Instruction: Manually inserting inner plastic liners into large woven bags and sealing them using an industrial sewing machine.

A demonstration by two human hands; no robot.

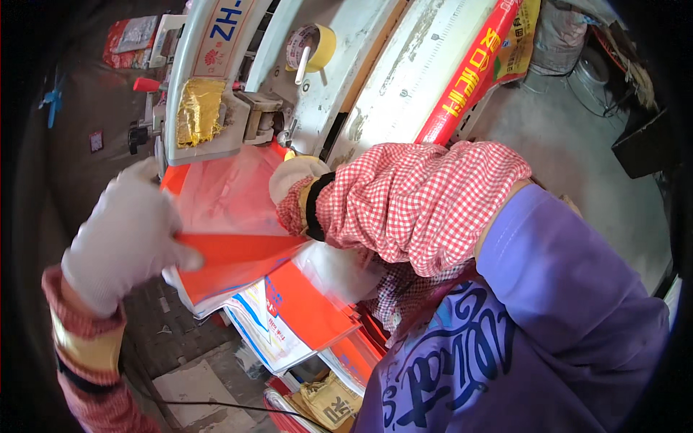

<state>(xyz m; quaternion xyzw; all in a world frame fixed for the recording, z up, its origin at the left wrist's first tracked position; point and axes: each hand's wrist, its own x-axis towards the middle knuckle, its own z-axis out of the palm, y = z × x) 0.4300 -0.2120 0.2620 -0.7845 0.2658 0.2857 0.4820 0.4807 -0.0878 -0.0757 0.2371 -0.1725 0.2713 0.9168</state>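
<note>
**Floor and pale machine surround a red plastic sheet under two gloved hands**

Dark, worn floor [162,325] shows at lower left, and a pale machine [209,72] with a yellow patch [200,112] rises at the top. On its surface sits a yellow tape roll [326,49] with a white stick [302,65] leaning at its opening. Further right, a red-and-yellow printed bag [469,79] lies lengthwise.

Just below the machine head is the red plastic sheet [242,252], its upper part clouded and its lower part bright red, overlapping printed red-and-white bags [303,310].

The left hand [123,238], in a white glove, is at the sheet's left edge, thumb spread to the right; motion blur makes it hard to say whether it pinches the plastic. The right hand [294,175], also gloved, reaches over the sheet near the machine, mostly covered by a checked sleeve [426,202]; I cannot tell how its fingers stand.
</note>
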